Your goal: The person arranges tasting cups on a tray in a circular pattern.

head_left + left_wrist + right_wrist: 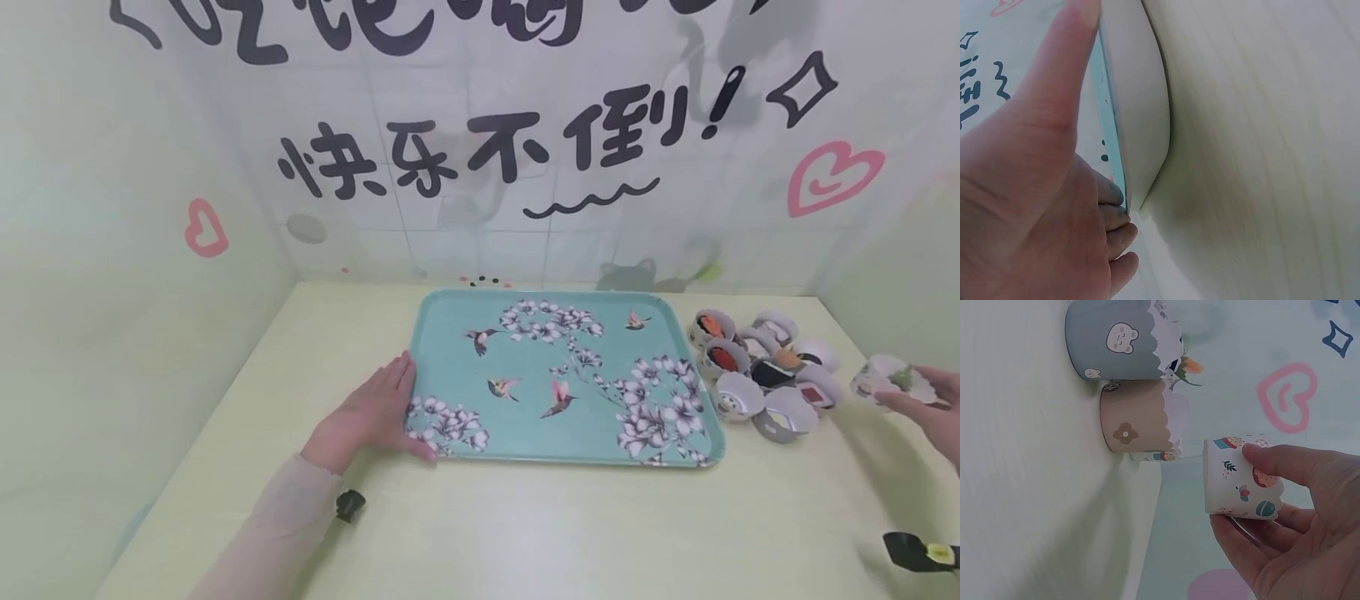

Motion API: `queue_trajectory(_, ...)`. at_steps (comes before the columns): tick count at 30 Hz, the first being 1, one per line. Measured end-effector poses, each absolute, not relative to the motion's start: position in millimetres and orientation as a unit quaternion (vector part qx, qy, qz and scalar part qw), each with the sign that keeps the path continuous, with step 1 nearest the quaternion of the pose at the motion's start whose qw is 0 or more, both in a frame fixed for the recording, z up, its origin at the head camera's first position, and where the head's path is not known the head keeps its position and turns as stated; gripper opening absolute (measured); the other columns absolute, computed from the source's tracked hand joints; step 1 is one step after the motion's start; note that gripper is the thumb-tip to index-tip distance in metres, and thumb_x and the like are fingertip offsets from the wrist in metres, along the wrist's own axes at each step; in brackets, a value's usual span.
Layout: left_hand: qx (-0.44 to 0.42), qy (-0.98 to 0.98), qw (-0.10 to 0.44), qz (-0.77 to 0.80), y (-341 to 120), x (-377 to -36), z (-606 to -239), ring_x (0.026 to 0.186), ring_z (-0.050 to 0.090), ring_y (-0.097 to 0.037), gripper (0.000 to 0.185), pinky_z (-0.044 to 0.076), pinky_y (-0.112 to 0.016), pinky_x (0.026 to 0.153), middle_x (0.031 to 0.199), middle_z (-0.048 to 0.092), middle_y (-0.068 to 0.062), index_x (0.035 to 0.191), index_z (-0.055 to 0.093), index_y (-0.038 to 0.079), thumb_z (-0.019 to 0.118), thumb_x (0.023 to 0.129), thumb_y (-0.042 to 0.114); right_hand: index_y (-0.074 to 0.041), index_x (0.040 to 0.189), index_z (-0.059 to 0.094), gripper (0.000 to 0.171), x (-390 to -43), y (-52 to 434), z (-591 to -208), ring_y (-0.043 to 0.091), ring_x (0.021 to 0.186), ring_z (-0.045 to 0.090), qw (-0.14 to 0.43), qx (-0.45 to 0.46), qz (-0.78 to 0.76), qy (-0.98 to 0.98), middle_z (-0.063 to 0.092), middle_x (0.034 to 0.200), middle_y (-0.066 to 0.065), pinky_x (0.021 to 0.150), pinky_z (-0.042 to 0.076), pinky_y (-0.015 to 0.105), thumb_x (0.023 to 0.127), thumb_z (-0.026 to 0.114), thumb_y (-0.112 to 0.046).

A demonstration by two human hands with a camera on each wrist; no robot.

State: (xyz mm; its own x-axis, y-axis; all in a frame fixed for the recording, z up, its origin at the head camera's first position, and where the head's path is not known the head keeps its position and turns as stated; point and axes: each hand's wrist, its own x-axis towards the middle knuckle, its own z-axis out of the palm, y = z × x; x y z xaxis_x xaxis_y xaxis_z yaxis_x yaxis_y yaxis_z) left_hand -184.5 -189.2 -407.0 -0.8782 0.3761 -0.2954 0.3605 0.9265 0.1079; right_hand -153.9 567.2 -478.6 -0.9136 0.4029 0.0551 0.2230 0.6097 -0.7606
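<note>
A light blue tray (525,383) with birds and blossoms lies on the table. My left hand (375,408) rests at its near left corner, the fingers straight along the left edge and the thumb by the front edge; the left wrist view shows the same hand (1041,162) against the tray's side (1141,94). At the far right, my right hand (933,408) holds a white patterned paper cup (888,379) above the table. The right wrist view shows this cup (1241,478) pinched between thumb and fingers, with something green inside in the head view.
Several paper cups (738,396) stand clustered beside the tray's right edge, holding small coloured pieces. A grey cup (1116,340) and a brown cup (1138,419) show closest in the right wrist view. Behind the table rises a wall (480,242) with black lettering.
</note>
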Motion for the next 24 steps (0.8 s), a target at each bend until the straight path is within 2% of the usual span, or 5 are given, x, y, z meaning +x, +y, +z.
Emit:
queue_trajectory(5, 0.191, 0.969, 0.152, 0.032, -190.2, -183.8, -407.4, 0.153, 0.012, -0.046, 0.149, 0.021, -0.053, 0.126, 0.165, 0.006, -0.03, 0.155, 0.01, -0.011, 0.077, 0.058, 0.079, -0.04, 0.147, 0.03, 0.068, -151.0, 564.9, -475.2, -0.029, 0.075, 0.041, 0.129, -0.163, 0.418, -0.884, 0.04, 0.105, -0.048, 0.059, 0.038, 0.0, 0.094, 0.07, -0.03)
queue_trajectory(10, 0.193, 0.969, 0.149, 0.027, -189.9, -183.9, -407.9, 0.153, 0.013, -0.046, 0.148, 0.022, -0.053, 0.125, 0.164, 0.007, -0.03, 0.155, 0.01, -0.012, 0.076, 0.059, 0.079, -0.051, 0.11, 0.046, 0.051, -154.2, 570.1, -477.0, -0.024, 0.07, 0.051, 0.147, -0.135, 0.489, -0.849, 0.049, 0.089, -0.049, 0.056, 0.044, 0.001, 0.09, 0.074, -0.013)
queue_trajectory(17, 0.193, 0.969, 0.153, 0.029, -189.2, -184.4, -407.4, 0.153, 0.012, -0.045, 0.147, 0.021, -0.053, 0.126, 0.165, 0.007, -0.03, 0.155, 0.011, -0.012, 0.077, 0.059, 0.079, -0.049, 0.111, 0.05, 0.053, -151.8, 563.6, -472.0, -0.024, 0.073, 0.053, 0.157, -0.116, 0.509, -0.839, 0.053, 0.093, -0.047, 0.058, 0.046, 0.0, 0.089, 0.073, -0.006)
queue_trajectory(19, 0.194, 0.969, 0.152, 0.029, -189.3, -184.5, -407.5, 0.153, 0.012, -0.045, 0.147, 0.021, -0.053, 0.126, 0.165, 0.007, -0.03, 0.155, 0.011, -0.012, 0.077, 0.059, 0.079, -0.045, 0.128, 0.048, 0.055, -147.6, 554.2, -462.3, -0.025, 0.075, 0.049, 0.149, -0.127, 0.483, -0.853, 0.063, 0.112, -0.033, 0.059, 0.044, 0.0, 0.091, 0.072, -0.011)
queue_trajectory(24, 0.193, 0.969, 0.15, 0.028, -189.2, -184.8, -408.1, 0.153, 0.012, -0.046, 0.147, 0.021, -0.053, 0.126, 0.165, 0.007, -0.03, 0.155, 0.01, -0.011, 0.077, 0.059, 0.078, -0.047, 0.136, 0.04, 0.057, -136.5, 521.0, -434.6, -0.027, 0.072, 0.044, 0.142, -0.145, 0.428, -0.881, 0.058, 0.122, -0.035, 0.059, 0.038, -0.001, 0.094, 0.07, -0.021)
